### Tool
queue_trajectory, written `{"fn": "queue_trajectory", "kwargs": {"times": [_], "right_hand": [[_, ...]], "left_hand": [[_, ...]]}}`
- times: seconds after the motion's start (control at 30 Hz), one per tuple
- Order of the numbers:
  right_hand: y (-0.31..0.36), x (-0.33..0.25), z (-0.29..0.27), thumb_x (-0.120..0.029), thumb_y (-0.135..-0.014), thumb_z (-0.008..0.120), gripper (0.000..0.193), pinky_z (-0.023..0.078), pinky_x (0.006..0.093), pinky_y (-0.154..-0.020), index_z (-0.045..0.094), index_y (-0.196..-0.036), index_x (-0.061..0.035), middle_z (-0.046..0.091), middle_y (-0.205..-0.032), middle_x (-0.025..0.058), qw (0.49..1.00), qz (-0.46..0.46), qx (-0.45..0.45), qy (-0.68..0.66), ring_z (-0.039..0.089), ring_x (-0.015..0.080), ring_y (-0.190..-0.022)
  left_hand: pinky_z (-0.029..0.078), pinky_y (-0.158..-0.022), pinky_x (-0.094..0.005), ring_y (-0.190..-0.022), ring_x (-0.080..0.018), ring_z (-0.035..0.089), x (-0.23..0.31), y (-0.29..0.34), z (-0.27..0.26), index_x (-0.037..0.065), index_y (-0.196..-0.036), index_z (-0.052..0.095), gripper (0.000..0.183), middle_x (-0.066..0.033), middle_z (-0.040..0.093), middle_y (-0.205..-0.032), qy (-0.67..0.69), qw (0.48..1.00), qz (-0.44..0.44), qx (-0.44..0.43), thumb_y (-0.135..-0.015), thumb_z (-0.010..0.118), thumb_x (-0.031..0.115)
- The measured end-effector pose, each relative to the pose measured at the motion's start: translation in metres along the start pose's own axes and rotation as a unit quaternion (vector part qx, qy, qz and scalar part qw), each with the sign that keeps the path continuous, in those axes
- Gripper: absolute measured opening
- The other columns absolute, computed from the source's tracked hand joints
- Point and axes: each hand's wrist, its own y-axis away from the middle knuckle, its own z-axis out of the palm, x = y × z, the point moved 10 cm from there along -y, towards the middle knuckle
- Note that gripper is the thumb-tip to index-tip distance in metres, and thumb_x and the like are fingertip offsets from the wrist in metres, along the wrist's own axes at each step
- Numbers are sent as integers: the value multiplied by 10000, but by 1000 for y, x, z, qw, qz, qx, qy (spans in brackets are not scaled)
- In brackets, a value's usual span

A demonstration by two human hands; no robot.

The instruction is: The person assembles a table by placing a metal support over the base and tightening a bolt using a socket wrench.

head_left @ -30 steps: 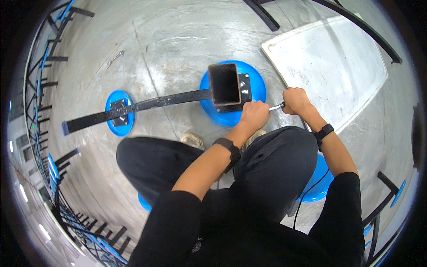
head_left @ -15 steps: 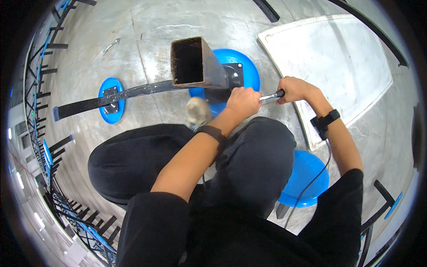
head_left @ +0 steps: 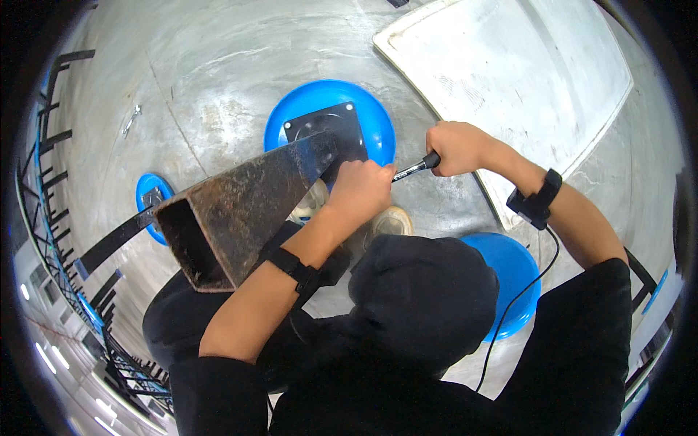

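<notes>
A ratchet wrench (head_left: pixel 414 170) with a chrome shaft and black grip spans between my hands. My left hand (head_left: pixel 362 190) is closed around its head end, hiding it, beside a black square mounting plate (head_left: pixel 342 120). My right hand (head_left: pixel 459 147) is wrapped round the grip. The plate, with bright bolt heads at its corners, lies against the underside of a blue round stool seat (head_left: pixel 378 131). From the plate a rusty square steel tube (head_left: pixel 251 207) slants up toward me on the left, its open end facing me.
A large pale panel (head_left: pixel 509 80) lies on the floor at the far right. Beside my right knee is another blue round seat (head_left: pixel 509 276). A smaller-looking blue disc (head_left: pixel 149 185) with a black bar (head_left: pixel 113 243) is at left. A spanner (head_left: pixel 132 121) lies on the floor beyond it.
The view has shifted, and the tube's open end now appears lower, farther left and larger. Both hands still hold the wrench by the plate. My other shoe has come into sight.
</notes>
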Motion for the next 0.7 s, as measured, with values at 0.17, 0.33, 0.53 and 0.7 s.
{"fn": "queue_trajectory", "kwargs": {"times": [0.17,0.33,0.53,0.7], "right_hand": [[28,13,8,-178,-577,616,134,491,416,-569,648,-627,-58,602,-626,153,984,150,89,30,599,338,-616],[46,5,30,-205,-605,600,158,492,414,-581,663,-642,-65,603,-610,155,955,209,205,-48,601,334,-615],[56,5,32,-203,-642,576,158,496,411,-598,659,-665,-71,622,-654,140,948,221,227,16,610,325,-645],[36,-18,26,-216,-693,601,158,492,423,-624,640,-732,-68,624,-681,142,970,111,207,60,610,334,-665]], "left_hand": [[488,-558,-430,-587,-321,620,11,-2,6,75,-741,641,90,-138,604,-613,10,998,62,-31,-701,573,119],[482,-562,-429,-636,-321,630,17,0,-1,95,-760,669,121,-141,610,-631,-43,979,186,-67,-667,591,100],[501,-600,-422,-653,-336,630,23,-8,3,53,-690,655,104,-171,621,-665,-58,986,137,-73,-651,566,89],[497,-573,-433,-603,-352,614,25,6,-5,60,-663,660,120,-154,607,-614,9,995,90,34,-700,564,121]]}}
